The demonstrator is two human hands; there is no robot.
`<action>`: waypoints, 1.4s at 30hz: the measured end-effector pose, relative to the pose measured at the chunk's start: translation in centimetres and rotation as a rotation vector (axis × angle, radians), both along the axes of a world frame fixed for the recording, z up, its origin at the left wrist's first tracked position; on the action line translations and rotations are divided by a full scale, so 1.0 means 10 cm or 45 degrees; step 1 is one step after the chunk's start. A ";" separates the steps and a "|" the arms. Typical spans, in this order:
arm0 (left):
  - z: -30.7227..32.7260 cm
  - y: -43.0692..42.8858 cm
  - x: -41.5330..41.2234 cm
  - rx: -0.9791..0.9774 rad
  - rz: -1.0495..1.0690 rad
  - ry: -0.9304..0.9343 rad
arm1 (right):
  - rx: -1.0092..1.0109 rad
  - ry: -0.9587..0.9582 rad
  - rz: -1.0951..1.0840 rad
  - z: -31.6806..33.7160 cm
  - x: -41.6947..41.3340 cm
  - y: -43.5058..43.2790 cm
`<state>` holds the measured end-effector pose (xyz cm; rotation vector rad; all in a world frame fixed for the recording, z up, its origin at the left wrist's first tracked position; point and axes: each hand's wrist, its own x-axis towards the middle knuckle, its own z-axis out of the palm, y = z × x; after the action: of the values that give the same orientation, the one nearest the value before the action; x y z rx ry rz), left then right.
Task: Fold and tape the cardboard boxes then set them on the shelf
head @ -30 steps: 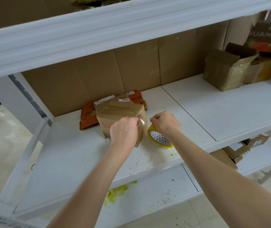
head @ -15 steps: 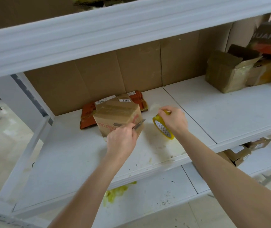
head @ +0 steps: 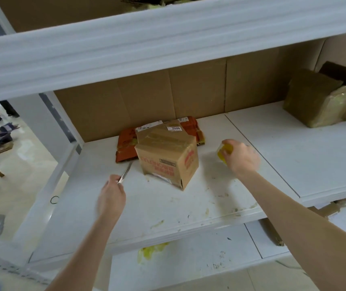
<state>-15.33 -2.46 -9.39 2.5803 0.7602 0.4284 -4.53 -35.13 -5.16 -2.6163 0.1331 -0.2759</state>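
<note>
The cardboard box is set on the shelf, its top seam covered with brown tape, just in front of a flattened red carton. A thin blade is pinched in the grip of the left hand and held clear of the box, presumably for cutting tape. The tape roll is clasped in the right hand, whose grip is closed round it, beside the box.

"7506" was read on a small white paper label at the rear top edge of the taped brown cardboard box. The red print on the box front is inverted and could not be deciphered.
</note>
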 end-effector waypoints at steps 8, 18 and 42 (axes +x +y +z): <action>0.33 -0.46 0.17 0.408 -0.345 -0.381 | 0.053 0.004 -0.044 -0.05 0.05 0.01; 0.83 -1.57 0.91 0.432 -0.519 0.275 | 0.525 -0.189 0.016 0.09 0.06 0.19; 0.54 -1.19 0.35 -0.715 -0.531 -0.145 | 1.286 0.062 0.166 0.04 -0.04 0.16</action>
<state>-11.86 -14.35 -3.98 2.0816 0.2367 0.1902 -4.96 -33.52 -4.73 -1.6179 0.0840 -0.0600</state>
